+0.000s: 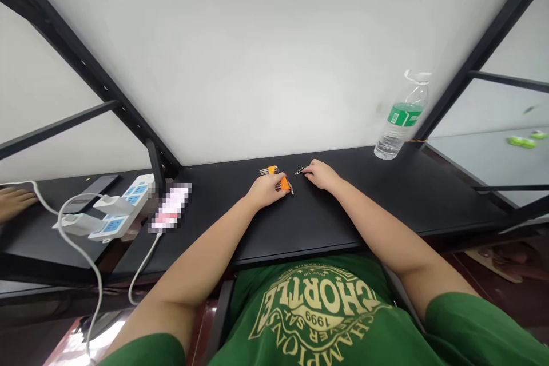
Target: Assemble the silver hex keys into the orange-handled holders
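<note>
On the black desk (326, 223), my left hand (266, 190) is closed around an orange hex key holder (285, 183) with metal keys sticking out of it. Just behind that hand lies a second orange piece (271, 170) with a row of metal rods; whether the two orange pieces are joined I cannot tell. A short way to the right, my right hand (321, 174) pinches at the end of some thin, bent metal hex keys (299, 171) lying on the desk. How many keys are there is too small to tell.
A water bottle (398, 120) with a green label stands at the back right. To the left are a charging phone (171, 206), a white power strip (124, 209) and white cables. Black frame posts rise at both sides. Another person's hand (15, 203) rests at the far left.
</note>
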A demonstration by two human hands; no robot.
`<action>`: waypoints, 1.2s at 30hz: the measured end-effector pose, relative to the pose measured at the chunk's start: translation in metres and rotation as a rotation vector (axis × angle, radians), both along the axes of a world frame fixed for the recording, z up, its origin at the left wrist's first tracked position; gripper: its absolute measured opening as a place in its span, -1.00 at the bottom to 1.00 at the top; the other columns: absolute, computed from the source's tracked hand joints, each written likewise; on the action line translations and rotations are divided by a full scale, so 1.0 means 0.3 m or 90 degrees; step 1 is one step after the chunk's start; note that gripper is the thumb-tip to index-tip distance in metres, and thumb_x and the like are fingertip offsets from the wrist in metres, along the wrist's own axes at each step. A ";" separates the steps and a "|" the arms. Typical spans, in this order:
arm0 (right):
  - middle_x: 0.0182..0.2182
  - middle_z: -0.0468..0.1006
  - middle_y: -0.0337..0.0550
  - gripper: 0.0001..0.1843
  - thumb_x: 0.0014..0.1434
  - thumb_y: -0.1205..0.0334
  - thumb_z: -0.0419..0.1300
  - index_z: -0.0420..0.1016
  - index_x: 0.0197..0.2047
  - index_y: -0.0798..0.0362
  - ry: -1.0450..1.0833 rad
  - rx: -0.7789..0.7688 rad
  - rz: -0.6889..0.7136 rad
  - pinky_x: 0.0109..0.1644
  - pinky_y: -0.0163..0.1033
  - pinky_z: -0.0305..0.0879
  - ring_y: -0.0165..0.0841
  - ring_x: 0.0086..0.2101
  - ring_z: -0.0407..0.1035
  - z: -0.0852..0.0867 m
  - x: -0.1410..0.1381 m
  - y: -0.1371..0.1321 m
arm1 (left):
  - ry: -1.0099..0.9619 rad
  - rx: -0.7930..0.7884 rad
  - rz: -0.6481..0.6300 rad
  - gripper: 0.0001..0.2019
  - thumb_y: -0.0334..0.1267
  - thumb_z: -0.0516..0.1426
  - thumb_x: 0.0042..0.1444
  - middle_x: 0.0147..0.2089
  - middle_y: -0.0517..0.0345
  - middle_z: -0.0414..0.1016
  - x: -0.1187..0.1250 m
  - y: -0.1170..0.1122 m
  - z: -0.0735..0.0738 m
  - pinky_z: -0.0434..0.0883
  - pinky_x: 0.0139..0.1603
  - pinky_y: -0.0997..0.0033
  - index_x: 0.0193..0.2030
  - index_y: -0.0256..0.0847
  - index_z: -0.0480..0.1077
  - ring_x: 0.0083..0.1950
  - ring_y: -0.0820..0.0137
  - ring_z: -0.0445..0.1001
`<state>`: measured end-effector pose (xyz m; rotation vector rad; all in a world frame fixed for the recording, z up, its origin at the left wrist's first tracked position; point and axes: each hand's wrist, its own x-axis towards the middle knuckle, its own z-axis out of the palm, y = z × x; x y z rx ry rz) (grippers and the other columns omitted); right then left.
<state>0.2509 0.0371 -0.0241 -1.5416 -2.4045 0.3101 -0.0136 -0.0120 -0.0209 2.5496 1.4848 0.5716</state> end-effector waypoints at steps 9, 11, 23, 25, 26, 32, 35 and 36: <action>0.07 0.54 0.01 -0.64 0.51 0.25 0.08 0.69 0.16 -0.06 -0.053 -0.008 -0.034 -0.08 -0.26 0.34 -0.25 -0.09 0.51 0.026 -0.026 -0.023 | 0.050 -0.036 -0.022 -0.55 -0.06 0.29 0.24 -0.11 0.11 0.69 -0.003 0.007 0.016 0.53 -0.04 0.26 0.24 -0.11 0.49 -0.06 0.17 0.66; 0.07 0.54 0.04 -0.68 0.48 0.27 0.10 0.70 0.05 0.01 -0.072 -0.024 -0.041 -0.14 -0.25 0.31 -0.26 -0.13 0.51 0.043 -0.028 -0.033 | 0.052 -0.043 -0.020 -0.54 -0.05 0.28 0.25 -0.07 0.10 0.70 -0.004 0.006 0.017 0.54 -0.01 0.25 0.25 -0.11 0.49 -0.02 0.17 0.66; -0.36 0.58 -0.23 -0.89 0.19 0.42 0.25 0.52 -0.26 0.02 0.062 -0.085 0.103 -0.32 -0.31 0.12 -0.40 -0.41 0.36 0.104 -0.050 -0.129 | 0.022 0.014 -0.046 -0.49 -0.17 0.32 0.22 0.10 0.03 0.68 -0.004 0.004 -0.004 0.54 0.18 0.22 0.31 -0.09 0.47 0.11 0.16 0.64; -0.37 0.55 -0.26 -0.86 0.17 0.47 0.23 0.49 -0.29 0.03 0.106 -0.054 0.150 -0.29 -0.32 0.12 -0.42 -0.40 0.32 0.100 -0.052 -0.130 | 0.015 0.022 -0.052 -0.48 -0.17 0.32 0.21 0.08 0.03 0.68 -0.004 0.006 -0.009 0.54 0.17 0.23 0.31 -0.10 0.48 0.10 0.17 0.64; -0.37 0.54 -0.25 -0.85 0.16 0.49 0.23 0.49 -0.31 0.04 0.116 -0.034 0.167 -0.28 -0.32 0.12 -0.42 -0.39 0.31 0.095 -0.053 -0.127 | 0.009 0.026 -0.057 -0.48 -0.18 0.32 0.20 0.07 0.04 0.68 -0.004 0.006 -0.011 0.55 0.17 0.23 0.30 -0.09 0.48 0.10 0.17 0.64; -0.38 0.51 -0.25 -0.82 0.21 0.51 0.21 0.50 -0.35 0.06 0.154 0.002 0.222 -0.22 -0.32 0.14 -0.42 -0.38 0.29 0.067 -0.056 -0.104 | -0.016 0.054 -0.081 -0.51 -0.17 0.33 0.19 0.00 0.09 0.69 0.001 0.003 -0.016 0.55 0.14 0.26 0.27 -0.06 0.50 0.04 0.22 0.64; -0.38 0.52 -0.24 -0.81 0.24 0.50 0.20 0.52 -0.34 0.06 0.165 -0.004 0.230 -0.20 -0.31 0.15 -0.42 -0.38 0.30 0.066 -0.053 -0.101 | -0.013 0.054 -0.085 -0.51 -0.16 0.33 0.20 -0.01 0.09 0.69 0.002 0.001 -0.015 0.54 0.13 0.27 0.27 -0.08 0.50 0.03 0.22 0.64; -0.37 0.53 -0.24 -0.82 0.24 0.50 0.20 0.53 -0.34 0.06 0.169 -0.007 0.227 -0.20 -0.31 0.16 -0.42 -0.38 0.30 0.067 -0.051 -0.101 | -0.011 0.054 -0.085 -0.51 -0.15 0.33 0.21 -0.01 0.09 0.70 0.002 0.001 -0.015 0.54 0.12 0.27 0.27 -0.08 0.50 0.03 0.23 0.64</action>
